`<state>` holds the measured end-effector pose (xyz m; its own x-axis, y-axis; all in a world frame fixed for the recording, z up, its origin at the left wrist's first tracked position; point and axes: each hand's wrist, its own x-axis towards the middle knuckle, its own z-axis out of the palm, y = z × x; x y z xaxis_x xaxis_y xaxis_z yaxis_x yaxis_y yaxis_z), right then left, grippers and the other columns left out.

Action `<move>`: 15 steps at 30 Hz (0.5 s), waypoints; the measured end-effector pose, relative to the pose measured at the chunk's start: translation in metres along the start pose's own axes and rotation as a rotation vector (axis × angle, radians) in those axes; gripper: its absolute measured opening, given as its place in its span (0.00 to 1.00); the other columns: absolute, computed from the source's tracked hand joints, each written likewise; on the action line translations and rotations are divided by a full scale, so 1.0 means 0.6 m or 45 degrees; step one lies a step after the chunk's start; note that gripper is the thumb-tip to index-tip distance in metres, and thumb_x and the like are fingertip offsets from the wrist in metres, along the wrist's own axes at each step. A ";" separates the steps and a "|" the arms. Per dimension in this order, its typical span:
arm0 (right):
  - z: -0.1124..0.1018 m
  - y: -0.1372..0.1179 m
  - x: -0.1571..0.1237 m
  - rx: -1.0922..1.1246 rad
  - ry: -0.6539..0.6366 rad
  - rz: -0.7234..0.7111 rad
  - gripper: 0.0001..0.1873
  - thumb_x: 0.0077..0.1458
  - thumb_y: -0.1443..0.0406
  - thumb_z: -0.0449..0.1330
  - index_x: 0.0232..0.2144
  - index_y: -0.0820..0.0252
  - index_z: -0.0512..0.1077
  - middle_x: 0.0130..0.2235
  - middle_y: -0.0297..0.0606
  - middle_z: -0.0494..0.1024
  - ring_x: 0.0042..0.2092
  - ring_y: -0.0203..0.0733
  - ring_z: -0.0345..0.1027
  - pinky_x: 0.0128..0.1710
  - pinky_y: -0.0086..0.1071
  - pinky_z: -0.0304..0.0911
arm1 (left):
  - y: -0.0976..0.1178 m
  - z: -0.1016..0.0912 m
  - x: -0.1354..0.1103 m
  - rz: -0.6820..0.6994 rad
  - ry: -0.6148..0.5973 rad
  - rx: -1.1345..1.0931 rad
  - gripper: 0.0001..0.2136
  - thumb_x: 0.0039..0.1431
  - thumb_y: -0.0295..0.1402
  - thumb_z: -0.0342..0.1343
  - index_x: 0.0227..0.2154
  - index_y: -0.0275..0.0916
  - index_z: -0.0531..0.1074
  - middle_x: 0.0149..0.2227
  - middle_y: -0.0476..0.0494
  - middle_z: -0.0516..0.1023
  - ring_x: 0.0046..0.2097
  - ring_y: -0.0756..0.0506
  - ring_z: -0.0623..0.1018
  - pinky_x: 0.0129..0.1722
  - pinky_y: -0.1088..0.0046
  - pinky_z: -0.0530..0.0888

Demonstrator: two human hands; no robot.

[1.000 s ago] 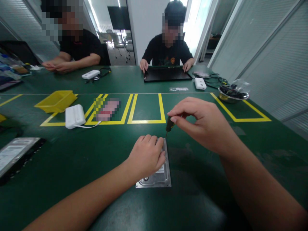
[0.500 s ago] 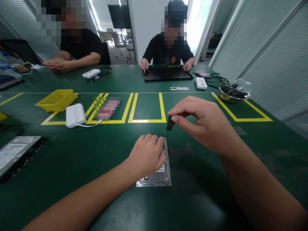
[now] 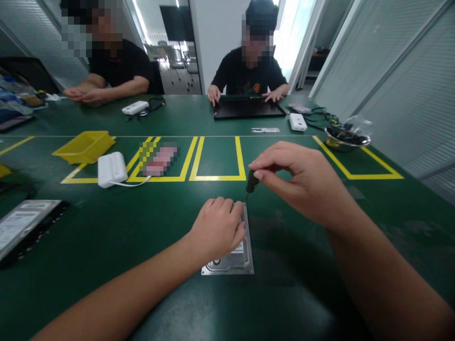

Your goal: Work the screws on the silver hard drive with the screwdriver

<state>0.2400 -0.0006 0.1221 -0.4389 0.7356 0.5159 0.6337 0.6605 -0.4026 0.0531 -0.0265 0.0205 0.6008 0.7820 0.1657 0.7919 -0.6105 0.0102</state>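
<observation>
A silver hard drive (image 3: 234, 260) lies flat on the green table (image 3: 106, 227) in front of me. My left hand (image 3: 216, 229) rests on top of it, fingers curled down over its far end, covering most of the lid. My right hand (image 3: 302, 182) pinches a small dark-handled screwdriver (image 3: 250, 184) between thumb and fingertips. The tool stands nearly upright, its tip down at the drive's far right corner, right beside my left fingertips.
Yellow tape boxes (image 3: 216, 161) mark the table. A yellow bin (image 3: 84, 147), a white device (image 3: 111, 169) with a cable and another hard drive (image 3: 21, 227) lie left. A metal bowl (image 3: 346, 139) sits right. Two people sit across; one touches a dark laptop (image 3: 247, 108).
Almost nothing has moved; both my hands stay on the drive and the screwdriver. The view has shifted very slightly.
</observation>
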 end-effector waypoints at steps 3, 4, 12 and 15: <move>0.000 0.000 0.000 0.001 -0.001 -0.002 0.08 0.54 0.73 0.60 0.34 0.57 0.77 0.37 0.35 0.80 0.39 0.39 0.73 0.41 0.32 0.66 | 0.000 -0.001 0.000 0.003 -0.005 -0.003 0.14 0.63 0.38 0.48 0.46 0.36 0.71 0.38 0.37 0.75 0.43 0.36 0.74 0.42 0.56 0.70; 0.000 0.000 0.000 0.000 -0.001 -0.003 0.08 0.54 0.73 0.60 0.34 0.57 0.77 0.37 0.35 0.80 0.39 0.39 0.73 0.41 0.32 0.66 | -0.001 -0.001 0.000 0.004 -0.005 -0.004 0.14 0.63 0.38 0.48 0.46 0.36 0.71 0.38 0.37 0.75 0.43 0.36 0.74 0.42 0.56 0.70; -0.002 0.000 0.000 0.016 -0.005 0.005 0.09 0.54 0.73 0.59 0.34 0.56 0.77 0.37 0.35 0.80 0.39 0.39 0.73 0.40 0.33 0.66 | -0.001 0.000 0.000 0.004 0.006 -0.006 0.15 0.62 0.38 0.49 0.47 0.36 0.71 0.39 0.37 0.75 0.44 0.36 0.74 0.42 0.56 0.70; -0.002 -0.002 0.000 0.019 -0.017 0.004 0.07 0.55 0.71 0.61 0.33 0.57 0.77 0.36 0.35 0.80 0.39 0.38 0.72 0.40 0.32 0.66 | -0.001 0.000 0.000 0.007 0.005 -0.011 0.15 0.62 0.38 0.49 0.47 0.36 0.71 0.39 0.37 0.75 0.44 0.36 0.74 0.43 0.56 0.70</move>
<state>0.2402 -0.0015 0.1237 -0.4455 0.7393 0.5050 0.6256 0.6605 -0.4152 0.0526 -0.0263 0.0206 0.6045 0.7784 0.1693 0.7878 -0.6157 0.0176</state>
